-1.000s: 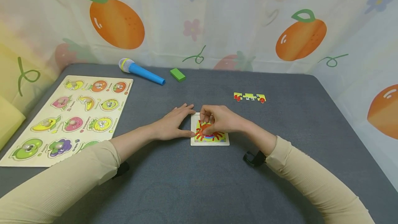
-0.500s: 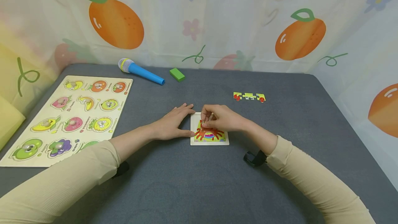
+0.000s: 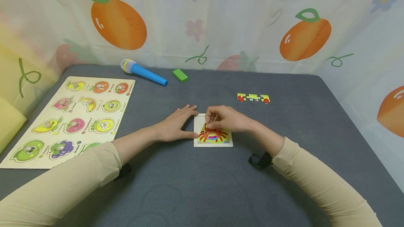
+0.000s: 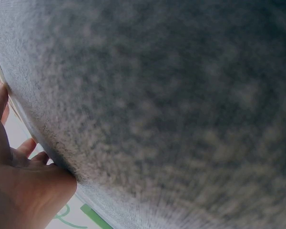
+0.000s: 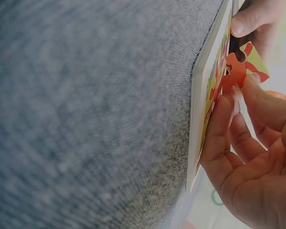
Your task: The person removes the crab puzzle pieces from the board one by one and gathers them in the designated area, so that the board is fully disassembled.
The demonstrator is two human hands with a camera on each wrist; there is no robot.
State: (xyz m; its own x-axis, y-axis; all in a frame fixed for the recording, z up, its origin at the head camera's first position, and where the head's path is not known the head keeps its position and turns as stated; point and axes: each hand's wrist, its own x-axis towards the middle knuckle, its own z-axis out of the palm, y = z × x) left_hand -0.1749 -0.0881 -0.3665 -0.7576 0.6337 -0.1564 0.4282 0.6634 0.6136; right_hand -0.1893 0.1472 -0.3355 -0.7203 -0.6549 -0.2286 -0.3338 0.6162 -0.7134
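Observation:
A small square crab puzzle [image 3: 213, 145] in a pale frame lies on the grey table between both hands. My left hand [image 3: 173, 127] rests at its left side with straight, spread fingers, the thumb touching the frame edge. My right hand [image 3: 230, 119] is over the upper part of the puzzle. In the right wrist view, its thumb and fingers pinch a red and yellow puzzle piece [image 5: 236, 69] with a printed eye, tilted up off the board. Several crab pieces lie below it in the frame. The left wrist view shows mostly tablecloth, with the left hand [image 4: 26, 186] at the edge.
Several loose yellow and red puzzle pieces [image 3: 253, 97] lie in a row behind the right hand. A fruit puzzle board [image 3: 123, 122] is at the left. A blue toy microphone [image 3: 148, 74] and a green block [image 3: 180, 75] lie near the back, before a printed curtain [image 3: 221, 20].
My right thumb has moved up from the crab's middle, and the hand has shifted slightly right, showing more of the puzzle. The left hand stays in place.

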